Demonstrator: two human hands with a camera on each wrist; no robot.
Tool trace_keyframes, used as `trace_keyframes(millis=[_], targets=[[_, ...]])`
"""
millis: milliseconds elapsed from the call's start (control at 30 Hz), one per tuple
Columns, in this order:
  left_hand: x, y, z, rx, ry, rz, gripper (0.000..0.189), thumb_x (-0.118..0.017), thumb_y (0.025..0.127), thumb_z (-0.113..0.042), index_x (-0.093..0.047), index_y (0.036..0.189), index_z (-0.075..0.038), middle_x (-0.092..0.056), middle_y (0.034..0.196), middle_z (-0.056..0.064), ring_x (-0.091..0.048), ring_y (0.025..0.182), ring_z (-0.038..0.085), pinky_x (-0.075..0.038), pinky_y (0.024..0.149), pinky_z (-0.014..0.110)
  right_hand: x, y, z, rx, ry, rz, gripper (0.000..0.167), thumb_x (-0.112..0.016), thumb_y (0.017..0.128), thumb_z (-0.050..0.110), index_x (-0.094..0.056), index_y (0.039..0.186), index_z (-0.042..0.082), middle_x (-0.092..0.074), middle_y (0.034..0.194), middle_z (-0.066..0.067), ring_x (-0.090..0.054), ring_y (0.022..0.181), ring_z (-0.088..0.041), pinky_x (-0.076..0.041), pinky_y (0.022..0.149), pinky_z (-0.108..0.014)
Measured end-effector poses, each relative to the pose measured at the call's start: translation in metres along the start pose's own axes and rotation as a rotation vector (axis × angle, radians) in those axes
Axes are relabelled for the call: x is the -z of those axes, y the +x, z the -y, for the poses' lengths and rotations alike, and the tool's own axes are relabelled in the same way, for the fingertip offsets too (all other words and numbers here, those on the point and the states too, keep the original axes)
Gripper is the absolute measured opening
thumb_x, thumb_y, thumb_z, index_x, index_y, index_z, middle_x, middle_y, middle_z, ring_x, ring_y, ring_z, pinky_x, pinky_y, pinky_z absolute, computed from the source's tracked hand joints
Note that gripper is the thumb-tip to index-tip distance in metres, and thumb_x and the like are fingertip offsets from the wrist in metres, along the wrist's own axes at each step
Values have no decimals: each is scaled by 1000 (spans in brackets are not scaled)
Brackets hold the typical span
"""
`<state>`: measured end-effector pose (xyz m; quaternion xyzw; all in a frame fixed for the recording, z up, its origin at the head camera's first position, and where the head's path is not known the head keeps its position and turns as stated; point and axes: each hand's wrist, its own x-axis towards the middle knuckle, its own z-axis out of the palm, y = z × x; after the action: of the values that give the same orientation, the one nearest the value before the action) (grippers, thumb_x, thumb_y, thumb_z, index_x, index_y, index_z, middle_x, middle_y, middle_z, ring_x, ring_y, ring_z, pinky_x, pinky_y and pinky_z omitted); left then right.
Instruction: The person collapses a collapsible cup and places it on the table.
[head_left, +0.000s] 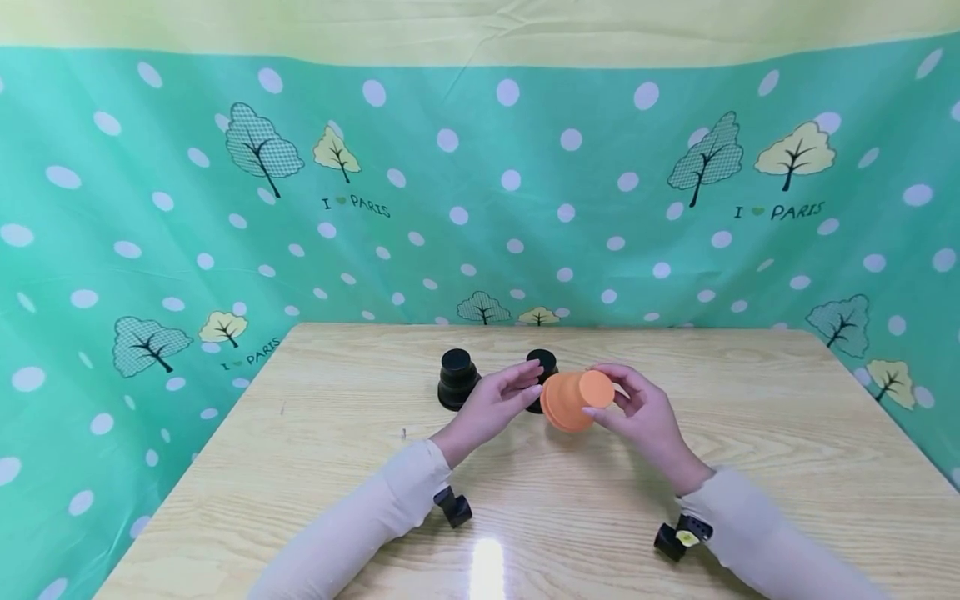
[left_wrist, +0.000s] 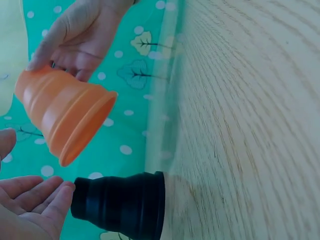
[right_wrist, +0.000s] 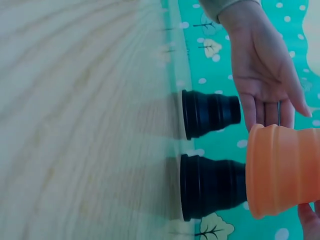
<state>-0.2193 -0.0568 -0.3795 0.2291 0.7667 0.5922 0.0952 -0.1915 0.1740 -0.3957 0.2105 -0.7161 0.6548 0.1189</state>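
Observation:
An orange stepped, collapsible-looking cup (head_left: 566,402) is tilted in the air, its narrow base towards my right hand (head_left: 651,418). That hand pinches the base between thumb and fingers, and the wide rim faces down and left. My left hand (head_left: 489,407) is held palm inward beside the rim, its fingers extended and nothing in its grasp; the left wrist view shows it apart from the orange cup (left_wrist: 65,112). Two black cups of similar shape stand rim down on the table: one at left (head_left: 456,382), the other (head_left: 542,360) partly hidden behind the left fingers and orange cup.
The light wood table (head_left: 337,475) reaches back to a green dotted curtain (head_left: 420,192) printed with trees. A black wrist camera (head_left: 453,507) is strapped on the left forearm, another (head_left: 670,542) on the right.

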Motion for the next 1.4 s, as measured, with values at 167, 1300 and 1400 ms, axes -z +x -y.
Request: trace_keyframes(millis=[167,1300,1400], targets=[[-1,7,14,26,1,0,47,-58,95,-21,-46,138,-5,-53,136,11,-53,121,21,-47,96,30,-7,-1,0,79,26,33,51,-73,73,-13,-53,120,-9,-57,119,-2,-56,109,-10,-47,92,-19],[9,12,24,102,-204,42,36,-55,95,-7,-52,129,6,-59,123,23,-63,105,26,-55,82,35,-25,-2,-5,137,-43,185,60,-77,70,-10,-52,124,-3,-52,124,-16,-50,118,-11,-42,100,-24],[11,13,25,110,-217,50,37,-55,95,-8,-52,130,5,-59,123,22,-64,103,24,-55,81,34,-25,-2,-5,130,-39,193,61,-77,70,-10,-51,125,-3,-52,125,-16,-50,118,-11,-42,100,-24]])
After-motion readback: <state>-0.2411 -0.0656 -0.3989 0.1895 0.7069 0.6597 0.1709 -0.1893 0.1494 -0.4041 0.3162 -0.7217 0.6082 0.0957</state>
